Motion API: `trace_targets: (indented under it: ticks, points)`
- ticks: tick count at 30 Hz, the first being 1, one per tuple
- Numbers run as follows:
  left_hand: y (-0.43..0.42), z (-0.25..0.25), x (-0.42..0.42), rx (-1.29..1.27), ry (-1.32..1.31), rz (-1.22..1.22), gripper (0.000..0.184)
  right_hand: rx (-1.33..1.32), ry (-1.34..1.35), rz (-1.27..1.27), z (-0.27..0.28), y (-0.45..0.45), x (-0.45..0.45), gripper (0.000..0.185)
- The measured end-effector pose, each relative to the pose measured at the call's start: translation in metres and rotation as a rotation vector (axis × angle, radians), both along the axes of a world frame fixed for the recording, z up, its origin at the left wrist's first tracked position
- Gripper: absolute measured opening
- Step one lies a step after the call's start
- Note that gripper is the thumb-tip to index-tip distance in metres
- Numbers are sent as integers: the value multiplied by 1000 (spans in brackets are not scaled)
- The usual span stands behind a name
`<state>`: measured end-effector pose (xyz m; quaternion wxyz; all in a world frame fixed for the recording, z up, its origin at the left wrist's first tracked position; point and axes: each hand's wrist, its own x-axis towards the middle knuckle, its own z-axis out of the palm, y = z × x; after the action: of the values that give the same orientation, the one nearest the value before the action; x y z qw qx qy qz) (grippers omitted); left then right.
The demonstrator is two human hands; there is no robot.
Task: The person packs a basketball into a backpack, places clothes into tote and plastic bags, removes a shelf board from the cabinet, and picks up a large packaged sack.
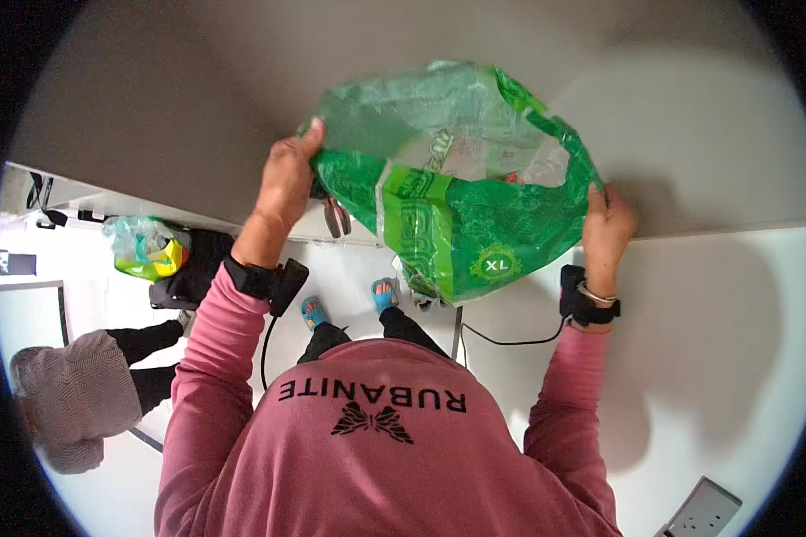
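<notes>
Stretched between my two hands is a large green plastic bag marked "XL", its wide mouth held open and its see-through inner side showing. My left hand pinches the rim at the bag's left end, thumb up. At the right end, my right hand grips the other edge, fingers closed on the plastic. Something small and red shows through or inside the bag near the opening; I cannot make out what it is. Both wrists wear black straps with cables.
Another person in a patterned grey top stands at the left. A plastic bag with yellow and green parts lies by a black bag. A wall socket is at the lower right. A grey wall rises ahead.
</notes>
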<state>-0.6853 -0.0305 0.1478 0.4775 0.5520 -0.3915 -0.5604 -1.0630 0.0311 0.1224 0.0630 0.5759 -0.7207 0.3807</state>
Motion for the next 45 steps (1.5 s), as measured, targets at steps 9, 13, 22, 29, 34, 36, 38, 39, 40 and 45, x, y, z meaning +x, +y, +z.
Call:
trace_targets:
  ticks: [9,13,22,29,34,36,38,39,40,45]
  points:
    - [71,6,46,-505,-113,-146,90,-175,-842,355,108,18,55,50]
    - [157,-87,88,-642,-1009,-826,87,-394,-778,402,127,74,112,50]
    - [214,-176,85,-58,-369,-501,71,-10,-257,816,87,115,120,65]
    - [222,-137,98,-205,-620,-461,52,-14,-564,581,105,75,209,38]
    - [259,-74,117,-294,-632,-342,85,-301,-780,745,140,77,250,27]
    - [262,-63,127,-387,-729,-231,87,-325,-729,778,161,97,266,27]
    - [258,-47,147,-503,-835,-123,90,-378,-677,805,192,117,278,27]
    - [254,-37,160,-513,-725,-43,80,-266,-642,760,211,127,282,26]
    - [252,-26,173,-520,-611,30,70,-154,-605,711,226,136,285,26]
    - [247,14,206,-671,-672,287,31,-182,-800,1277,277,134,323,25]
